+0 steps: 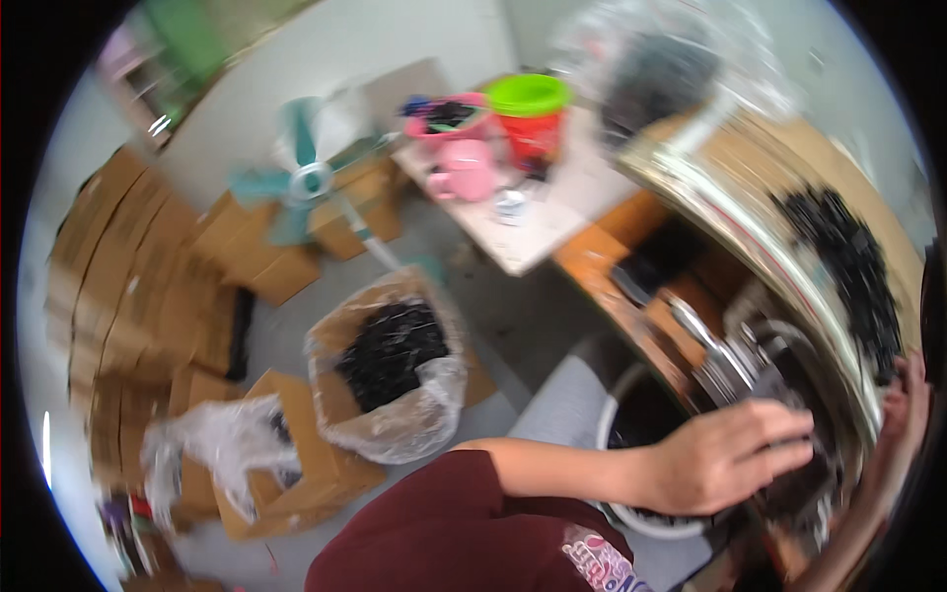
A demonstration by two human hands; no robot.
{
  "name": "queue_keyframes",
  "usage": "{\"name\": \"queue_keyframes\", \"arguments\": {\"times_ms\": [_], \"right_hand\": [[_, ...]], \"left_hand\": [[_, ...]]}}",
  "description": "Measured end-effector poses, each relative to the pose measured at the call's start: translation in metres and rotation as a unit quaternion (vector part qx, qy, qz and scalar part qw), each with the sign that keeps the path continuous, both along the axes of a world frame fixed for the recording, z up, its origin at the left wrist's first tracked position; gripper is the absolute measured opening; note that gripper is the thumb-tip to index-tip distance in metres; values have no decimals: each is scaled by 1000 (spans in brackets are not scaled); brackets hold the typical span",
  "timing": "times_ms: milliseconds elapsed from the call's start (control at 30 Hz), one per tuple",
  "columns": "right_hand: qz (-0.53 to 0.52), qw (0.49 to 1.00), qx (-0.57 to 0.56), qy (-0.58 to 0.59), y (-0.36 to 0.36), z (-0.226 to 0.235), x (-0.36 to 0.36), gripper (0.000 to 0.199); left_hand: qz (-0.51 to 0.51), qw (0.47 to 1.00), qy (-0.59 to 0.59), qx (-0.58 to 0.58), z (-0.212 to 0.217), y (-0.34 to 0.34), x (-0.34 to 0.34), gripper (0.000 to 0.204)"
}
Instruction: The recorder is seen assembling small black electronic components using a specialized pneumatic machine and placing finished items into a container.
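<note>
My left hand (730, 456) reaches across to the right over a dark metal machine (779, 370). Its fingers are bent and closed, and what they hold, if anything, is hidden. At the far right edge, my right hand (906, 395) is raised beside the near end of a pile of black strip-like parts (848, 261); blur hides whether its fingers grip one. That pile lies on a tan cardboard-covered surface (764, 148). Below my left forearm stands a white-rimmed bucket (604, 424) with a dark inside.
A plastic-lined carton (326, 395) of black pieces stands on the floor, left of me. Brown cartons (148, 286) are stacked farther left, near a teal-bladed fan (311, 180). The white table (562, 207) holds a pink jug (464, 170) and a red-and-green bucket (530, 118).
</note>
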State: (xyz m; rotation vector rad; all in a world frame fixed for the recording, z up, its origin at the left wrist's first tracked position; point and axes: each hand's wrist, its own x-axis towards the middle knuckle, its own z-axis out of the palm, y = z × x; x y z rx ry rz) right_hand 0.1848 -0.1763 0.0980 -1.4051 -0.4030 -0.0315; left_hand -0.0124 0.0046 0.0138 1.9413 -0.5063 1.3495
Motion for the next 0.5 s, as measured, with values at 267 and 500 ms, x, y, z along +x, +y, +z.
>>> {"name": "queue_keyframes", "arguments": {"times_ms": [267, 500], "right_hand": [[150, 963, 86, 206, 8, -78, -111, 15], [-38, 997, 55, 46, -12, -95, -128, 37]], "left_hand": [[-80, 978, 179, 67, -6, -7, 4, 38], [-116, 971, 206, 46, -22, -16, 3, 40]]}}
